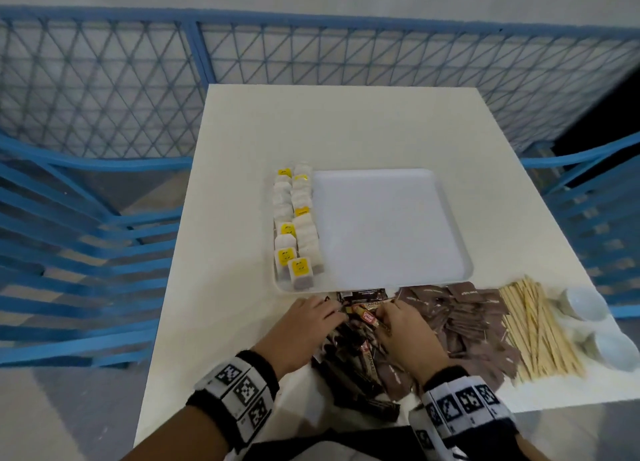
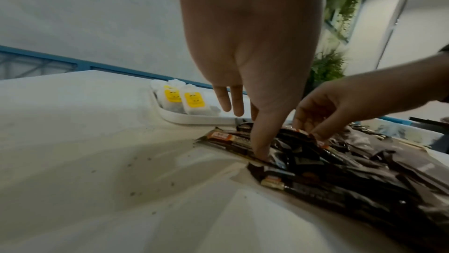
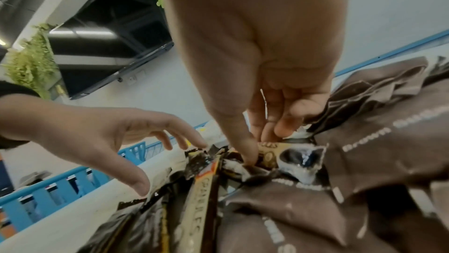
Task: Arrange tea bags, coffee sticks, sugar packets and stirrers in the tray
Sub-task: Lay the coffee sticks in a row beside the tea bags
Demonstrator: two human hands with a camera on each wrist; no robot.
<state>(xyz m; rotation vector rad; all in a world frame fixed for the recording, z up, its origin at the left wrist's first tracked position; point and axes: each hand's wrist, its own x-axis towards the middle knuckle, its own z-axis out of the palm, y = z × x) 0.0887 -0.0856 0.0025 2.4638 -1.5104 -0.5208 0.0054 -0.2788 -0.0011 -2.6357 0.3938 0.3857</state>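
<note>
A white tray (image 1: 391, 225) lies mid-table, with tea bags (image 1: 294, 225) in two rows along its left side. In front of it are a heap of dark coffee sticks (image 1: 356, 349), brown sugar packets (image 1: 464, 318) and wooden stirrers (image 1: 533, 325). My left hand (image 1: 325, 313) rests spread on the left of the coffee sticks (image 2: 316, 161), thumb pressing down and fingers fairly straight. My right hand (image 3: 266, 144) pinches a gold-printed coffee stick (image 3: 269, 156) between thumb and curled fingers at the top of the heap.
Two white cups (image 1: 581, 304) (image 1: 609, 349) stand at the table's right edge beyond the stirrers. Blue lattice fencing (image 1: 104, 90) surrounds the table. The tray's middle and right hold nothing.
</note>
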